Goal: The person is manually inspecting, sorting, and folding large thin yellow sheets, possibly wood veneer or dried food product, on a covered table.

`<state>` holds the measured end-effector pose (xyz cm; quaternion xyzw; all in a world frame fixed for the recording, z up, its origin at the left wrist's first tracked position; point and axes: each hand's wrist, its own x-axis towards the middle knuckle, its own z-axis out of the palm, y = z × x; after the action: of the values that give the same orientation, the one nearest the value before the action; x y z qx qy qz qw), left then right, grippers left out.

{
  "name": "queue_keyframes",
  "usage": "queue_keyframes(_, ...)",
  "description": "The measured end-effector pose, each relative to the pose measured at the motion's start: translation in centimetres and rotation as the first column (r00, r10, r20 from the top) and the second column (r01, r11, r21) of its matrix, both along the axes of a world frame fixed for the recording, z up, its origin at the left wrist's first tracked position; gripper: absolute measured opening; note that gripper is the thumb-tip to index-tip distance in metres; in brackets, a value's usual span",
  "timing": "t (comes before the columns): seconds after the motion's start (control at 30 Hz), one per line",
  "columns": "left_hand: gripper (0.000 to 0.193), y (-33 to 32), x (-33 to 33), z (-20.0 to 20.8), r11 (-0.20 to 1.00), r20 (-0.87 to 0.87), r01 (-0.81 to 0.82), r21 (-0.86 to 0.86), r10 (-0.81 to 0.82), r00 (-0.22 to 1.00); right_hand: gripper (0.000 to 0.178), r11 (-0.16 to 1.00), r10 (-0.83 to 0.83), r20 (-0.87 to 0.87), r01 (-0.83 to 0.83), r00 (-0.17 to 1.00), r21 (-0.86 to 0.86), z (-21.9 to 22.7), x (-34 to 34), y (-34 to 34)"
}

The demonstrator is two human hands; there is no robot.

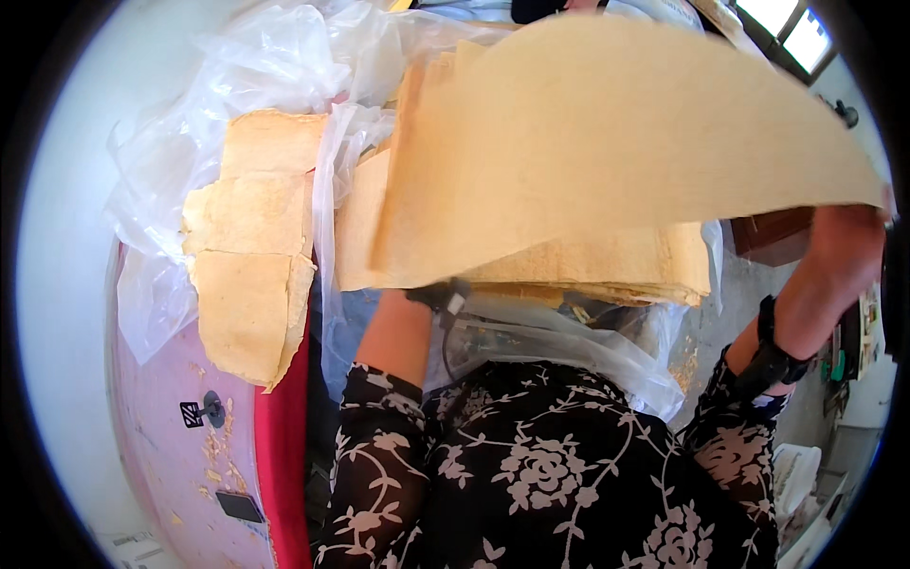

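a: where's the tan sheet [607, 133]?
b: raised over the stack [654, 266], right hand [861, 220] gripping its right corner.
a: left hand?
b: hidden under the sheet's near edge, can't tell its fingers.

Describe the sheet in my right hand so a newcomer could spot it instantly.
Find the tan stack in front of your floral black top. Arching over it is one broad, thin veneer-like sheet, its right end in your right hand. Unlike the flat stack below and the ragged pieces at left, it is raised and visibly curved.
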<state>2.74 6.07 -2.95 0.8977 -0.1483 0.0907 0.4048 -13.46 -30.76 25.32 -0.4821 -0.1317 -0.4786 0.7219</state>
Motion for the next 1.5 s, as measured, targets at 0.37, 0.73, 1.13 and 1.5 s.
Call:
queue_keyframes(0.37, 0.047, 8.5, -3.4, -2.2, -0.09, -0.214, -0.3, -0.95, -0.515, 0.83, 0.036, 0.92, 0.206, -0.881, 0.223, 0.427, 0.323, -27.9, -5.3, -3.9)
queue_keyframes(0.73, 0.033, 10.8, -0.6, -3.8, -0.032, -0.418, -0.48, -0.876, -0.445, 0.792, 0.033, 0.81, 0.117, -0.819, 0.422, 0.562, 0.406, -32.0, -5.0, -12.7)
queue_keyframes(1.13, 0.036, 10.7, 1.8, 0.8, 0.203, -0.641, -0.608, -0.767, -0.201, 0.741, 0.039, 0.463, -0.876, -0.429, -0.133, -0.222, -0.876, -31.7, -7.8, -14.1)
queue_keyframes(1.5, 0.037, 17.4, -7.0, 1.1, 0.744, 0.502, -0.628, 0.228, 0.463, 0.731, 0.04, 0.679, 0.33, -0.729, 0.385, 0.6, 0.625, -31.4, -5.6, -9.8)
